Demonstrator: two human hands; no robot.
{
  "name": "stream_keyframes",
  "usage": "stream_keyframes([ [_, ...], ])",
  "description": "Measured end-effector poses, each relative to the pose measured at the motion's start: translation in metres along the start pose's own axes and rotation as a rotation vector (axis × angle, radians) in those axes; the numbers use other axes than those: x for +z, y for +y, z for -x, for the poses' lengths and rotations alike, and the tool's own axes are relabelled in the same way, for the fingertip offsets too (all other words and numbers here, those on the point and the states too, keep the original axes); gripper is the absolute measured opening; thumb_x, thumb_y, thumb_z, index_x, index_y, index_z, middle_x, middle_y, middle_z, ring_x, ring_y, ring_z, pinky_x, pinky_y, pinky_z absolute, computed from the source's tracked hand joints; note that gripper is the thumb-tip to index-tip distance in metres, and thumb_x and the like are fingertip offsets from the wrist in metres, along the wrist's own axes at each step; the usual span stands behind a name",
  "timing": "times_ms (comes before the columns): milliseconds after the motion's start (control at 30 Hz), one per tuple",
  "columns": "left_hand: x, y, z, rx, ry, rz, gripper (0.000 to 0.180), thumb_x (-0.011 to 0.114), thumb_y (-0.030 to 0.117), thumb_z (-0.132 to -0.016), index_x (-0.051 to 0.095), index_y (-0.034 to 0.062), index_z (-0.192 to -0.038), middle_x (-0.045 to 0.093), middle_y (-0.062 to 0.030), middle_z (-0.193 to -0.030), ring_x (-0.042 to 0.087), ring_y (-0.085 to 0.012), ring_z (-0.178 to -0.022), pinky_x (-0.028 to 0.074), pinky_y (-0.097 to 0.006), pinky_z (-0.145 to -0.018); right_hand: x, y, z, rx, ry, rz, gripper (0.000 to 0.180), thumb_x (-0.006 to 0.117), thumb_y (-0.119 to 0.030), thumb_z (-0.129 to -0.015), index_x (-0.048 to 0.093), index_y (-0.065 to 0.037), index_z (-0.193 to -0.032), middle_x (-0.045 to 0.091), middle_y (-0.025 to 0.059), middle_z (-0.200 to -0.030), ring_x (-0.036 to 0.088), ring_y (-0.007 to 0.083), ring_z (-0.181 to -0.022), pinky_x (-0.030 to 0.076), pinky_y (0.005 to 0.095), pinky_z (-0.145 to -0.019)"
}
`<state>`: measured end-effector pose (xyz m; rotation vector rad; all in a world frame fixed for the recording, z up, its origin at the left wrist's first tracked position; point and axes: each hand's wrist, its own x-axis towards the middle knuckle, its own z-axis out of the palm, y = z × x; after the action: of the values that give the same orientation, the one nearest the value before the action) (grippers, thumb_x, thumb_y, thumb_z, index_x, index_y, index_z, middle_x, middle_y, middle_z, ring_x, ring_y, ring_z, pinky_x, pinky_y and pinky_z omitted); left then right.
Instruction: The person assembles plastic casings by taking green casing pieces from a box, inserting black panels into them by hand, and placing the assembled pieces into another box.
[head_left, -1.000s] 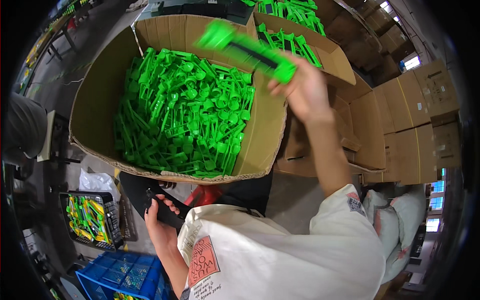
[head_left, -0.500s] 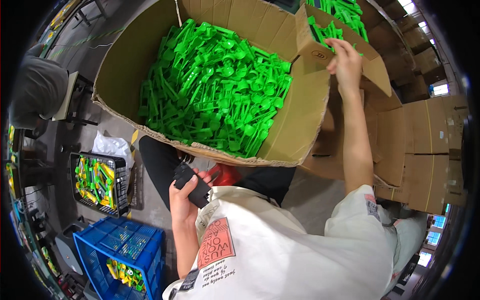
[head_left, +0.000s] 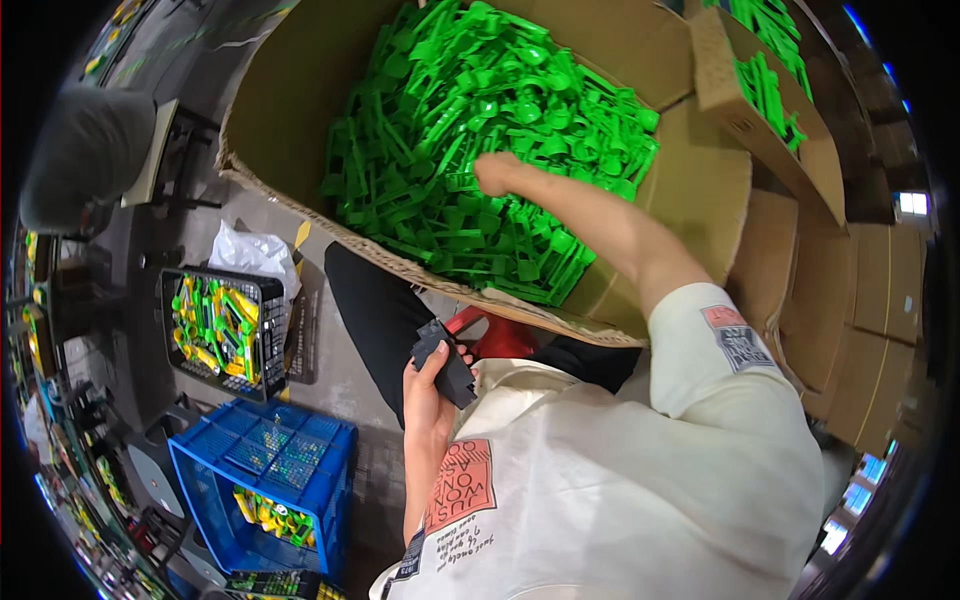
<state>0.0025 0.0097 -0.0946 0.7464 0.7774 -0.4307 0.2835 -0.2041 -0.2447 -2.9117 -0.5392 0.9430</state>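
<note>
A large cardboard box [head_left: 690,230] holds a heap of bright green plastic parts [head_left: 470,110], many with long stems and rounded cup-like ends. Over the middle of this heap, my right hand [head_left: 496,173] is curled with its fingers bent down at the green parts. Whatever is in its fingertips is hidden. Near my lap, outside the box's front edge, my left hand [head_left: 432,375] is closed around a bundle of black plastic pieces [head_left: 445,372], with the thumb across the top.
An upper carton [head_left: 740,110] at the right holds more green parts. Brown cartons [head_left: 885,290] are stacked beyond it. To the left are a black crate [head_left: 265,330] of yellow and green pieces, a blue crate [head_left: 340,470], a white bag [head_left: 250,250] and a seated person [head_left: 90,160].
My right hand has gone from the upper carton's edge left and down into the big box's green heap. My left hand keeps hold of the black plastic pieces. The whole view has shifted.
</note>
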Motion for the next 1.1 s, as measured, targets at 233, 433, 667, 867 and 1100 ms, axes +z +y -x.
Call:
stream_keyframes([
  [233,-0.019,0.007,-0.006,-0.025,0.087,0.084,0.025,0.058,0.016,-0.087,0.055,-0.0027,-0.103,0.062,-0.0129,-0.087,0.062,-0.0208,-0.076,0.054,-0.035,-0.066,0.069,0.007,-0.015,0.046,0.092,0.251,0.025,0.063,-0.012,-0.072,0.069,-0.005,-0.095,0.06,0.018,-0.112,0.064,0.0295,-0.096,0.053,0.0405,-0.078],
  [433,-0.01,0.015,-0.004,0.013,0.024,0.087,0.021,0.058,0.014,-0.087,0.055,-0.002,-0.1,0.062,-0.0122,-0.084,0.062,-0.0208,-0.073,0.055,-0.035,-0.065,0.0,-0.007,0.019,0.016,0.218,0.015,0.023,0.059,-0.017,-0.074,0.07,-0.008,-0.092,0.068,0.015,-0.089,0.066,0.0311,-0.082,0.054,0.042,-0.073],
  [667,0.009,0.029,0.019,0.123,-0.111,0.051,0.021,0.066,0.009,-0.083,0.059,-0.0006,-0.1,0.063,-0.0075,-0.085,0.063,-0.016,-0.069,0.055,-0.03,-0.065,-0.153,-0.058,0.174,-0.079,0.261,-0.995,0.04,0.054,-0.027,-0.091,0.059,0.002,-0.118,0.066,0.0112,-0.105,0.064,0.0128,-0.066,0.047,0.023,-0.05],
  [867,0.043,0.028,0.041,0.233,-0.101,0.106,0.016,0.067,0.008,-0.084,0.062,0.0013,-0.097,0.065,-0.0058,-0.085,0.061,-0.012,-0.067,0.054,-0.027,-0.063,-0.146,-0.114,0.309,-0.276,0.34,-1.122,0.066,0.064,-0.012,-0.083,0.033,0.005,-0.139,0.051,0.0194,-0.13,0.066,0.0185,-0.081,0.053,0.0262,-0.063],
  [1100,0.064,0.014,0.053,0.327,-0.179,0.138,0.015,0.072,0.005,-0.08,0.058,0.0043,-0.085,0.062,-0.0041,-0.076,0.057,-0.0112,-0.057,0.049,-0.026,-0.053,-0.073,-0.154,0.334,-0.302,0.449,-1.378,0.098,0.067,0.014,-0.07,0.01,-0.004,-0.148,0.026,0.0201,-0.148,0.064,0.0155,-0.08,0.054,0.026,-0.069],
])
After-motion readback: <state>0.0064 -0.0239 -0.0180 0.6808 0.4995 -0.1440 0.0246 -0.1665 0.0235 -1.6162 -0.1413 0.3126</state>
